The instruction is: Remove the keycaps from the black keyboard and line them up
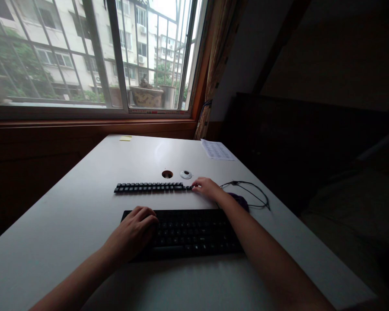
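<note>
A black computer keyboard (194, 231) lies across the white desk in front of me. Over its left end is my left hand (139, 224), fingers curled down onto it and their tips partly hidden. The keyboard's far rows look flat and dark, while keys show in the nearer rows. Beyond it, loose black keycaps (149, 187) lie lined up in two long rows. My right hand (205, 188) reaches past the keyboard to the right end of those rows, thumb and fingers pinched on a small black keycap (193, 187). My right forearm covers the keyboard's right end.
A dark mouse (240, 201) sits partly behind my right forearm, its black cable (261, 192) looped on the desk (68, 207). Farther back are a cable hole (167, 174), a round white cover (186, 174), a printed sheet (216, 150) and a yellow note (125, 138).
</note>
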Demonstrator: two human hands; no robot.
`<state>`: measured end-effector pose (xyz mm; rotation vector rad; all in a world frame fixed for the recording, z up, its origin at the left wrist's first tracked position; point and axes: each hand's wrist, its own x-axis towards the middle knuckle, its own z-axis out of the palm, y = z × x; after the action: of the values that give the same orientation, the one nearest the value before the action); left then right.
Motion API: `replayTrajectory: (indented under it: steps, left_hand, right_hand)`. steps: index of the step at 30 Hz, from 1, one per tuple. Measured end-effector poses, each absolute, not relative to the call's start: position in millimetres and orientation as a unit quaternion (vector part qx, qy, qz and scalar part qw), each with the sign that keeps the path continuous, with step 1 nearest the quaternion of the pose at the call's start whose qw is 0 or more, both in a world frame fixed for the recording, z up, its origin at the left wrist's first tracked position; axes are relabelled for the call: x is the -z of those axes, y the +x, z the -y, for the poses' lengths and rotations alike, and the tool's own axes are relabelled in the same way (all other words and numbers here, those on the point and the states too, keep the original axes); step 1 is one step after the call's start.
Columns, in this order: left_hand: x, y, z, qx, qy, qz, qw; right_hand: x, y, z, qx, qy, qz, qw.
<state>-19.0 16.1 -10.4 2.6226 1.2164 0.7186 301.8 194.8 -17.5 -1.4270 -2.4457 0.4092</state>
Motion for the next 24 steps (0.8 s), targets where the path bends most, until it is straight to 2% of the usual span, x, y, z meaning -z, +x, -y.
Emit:
replayTrajectory:
  steps: [24]
  left_hand:
    - [10.8, -19.0, -15.9, -0.239, 0.879, -0.406, 0.076]
  right_hand:
    - [18.5, 302.3, -194.1, -0.133, -0.500, 0.846, 0.126]
